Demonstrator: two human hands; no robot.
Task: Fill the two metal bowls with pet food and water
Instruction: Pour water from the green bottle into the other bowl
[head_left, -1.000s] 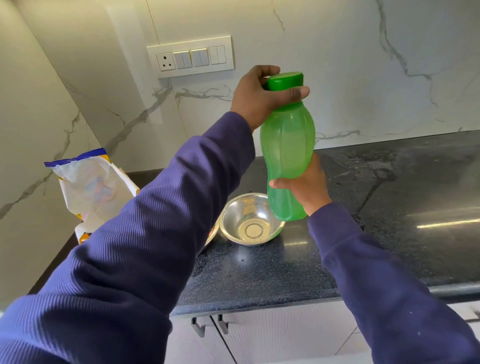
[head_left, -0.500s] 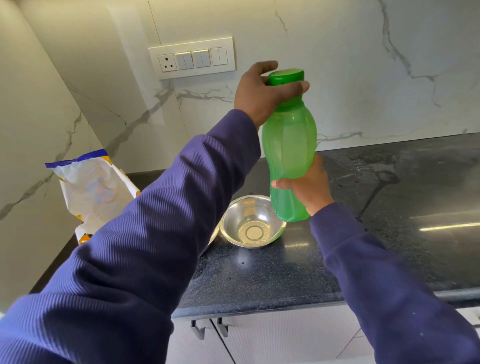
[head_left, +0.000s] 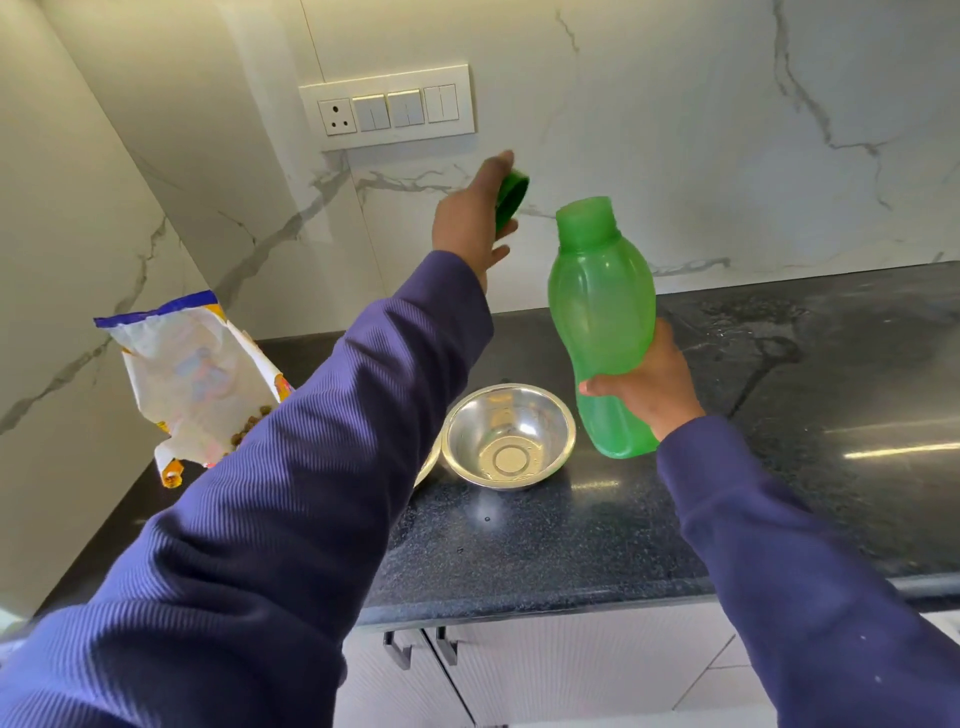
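Bowls first: one metal bowl (head_left: 510, 436) stands upright on the dark speckled surface (head_left: 545, 540), its inside shiny and holding nothing that I can make out. A second bowl (head_left: 430, 463) shows only as a thin sliver of rim just left of that bowl, touching or nearly touching it — the left sleeve (head_left: 291, 499) covers the rest, so what it holds cannot be told.

Just right of the bowl, a green translucent bottle (head_left: 602, 322) is held off the surface, close to upright with its top leaning slightly toward the bowl's side. Its neck is uncapped. The right hand (head_left: 652, 384) grips the bottle's lower half, fingers (head_left: 597, 387) curled round the front and the palm behind it.

Up and behind the bowl, against the marble wall (head_left: 701, 130), the left hand (head_left: 475, 223) grasps the green cap (head_left: 511, 200), which sits apart from the bottle's neck — the cap's open side faces the palm, with the thumb above it and the other fingers below.

Well left of the bowl, an open pet food bag (head_left: 192, 374) leans near the corner, and brown kibble (head_left: 249, 426) shows at its lower edge. A switch panel (head_left: 387, 106) is set in the wall above the bowl. Right of the bowl, past the bottle, the surface looks wet.
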